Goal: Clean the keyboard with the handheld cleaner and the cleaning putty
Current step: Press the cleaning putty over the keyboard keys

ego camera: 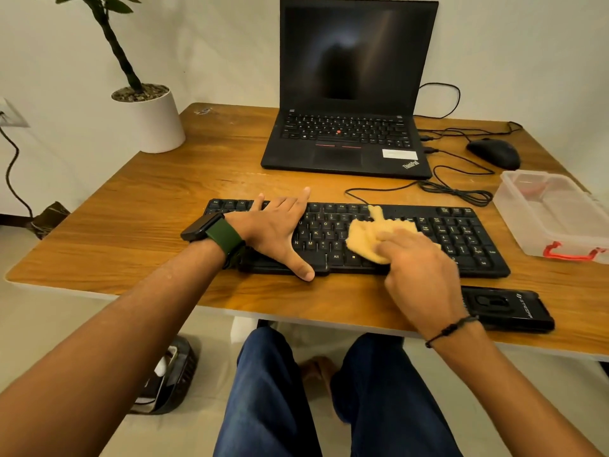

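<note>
Black keyboard (395,239), lying flat and slightly skewed near the tabletop's front edge. Pale yellow cleaning putty (365,235), spread flat over keys right of centre, one tongue stretched toward the top row. Black handheld cleaner (507,308), lying flat just before the keyboard's right end.

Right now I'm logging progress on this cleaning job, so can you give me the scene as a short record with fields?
surface: wooden table
keyboard: black, lying flat near the table's front edge
left hand: spread flat on the keyboard's left half
right hand: fingers pressing the putty
cleaning putty: yellow, flattened over the middle keys
handheld cleaner: black, lying unused at the front edge
plastic container: clear, to the right
laptop: open, screen dark
</note>
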